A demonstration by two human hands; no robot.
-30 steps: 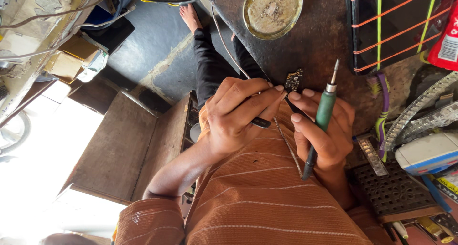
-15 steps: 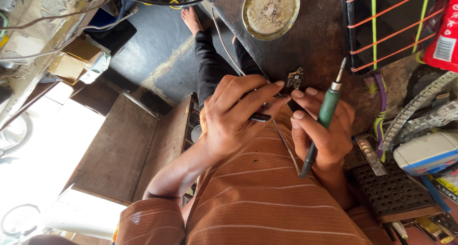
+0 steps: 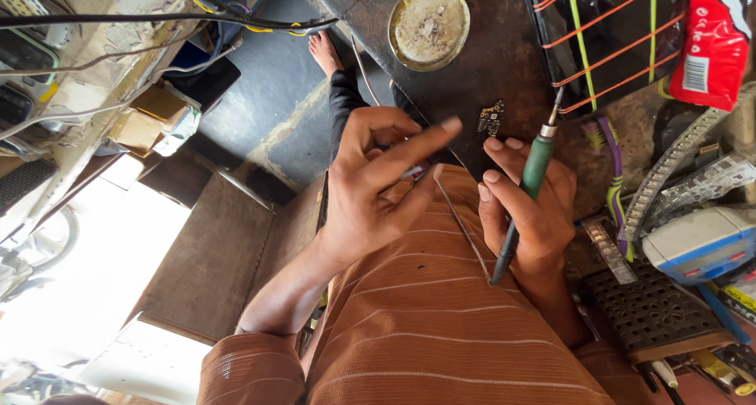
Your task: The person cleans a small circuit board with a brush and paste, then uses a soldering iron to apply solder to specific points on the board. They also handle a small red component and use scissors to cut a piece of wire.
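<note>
Right hand (image 3: 535, 216) grips the green-handled soldering iron (image 3: 529, 180) poised, not yet touching, beside the small black circuit board (image 3: 491, 119) on the dark table (image 3: 488, 50); left hand (image 3: 378, 188) spread.

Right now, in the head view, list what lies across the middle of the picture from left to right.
Brown cardboard boxes → left hand with spread fingers → small dark circuit board → right hand gripping a green-handled soldering iron → purple wires → white and blue box-shaped device.
</note>
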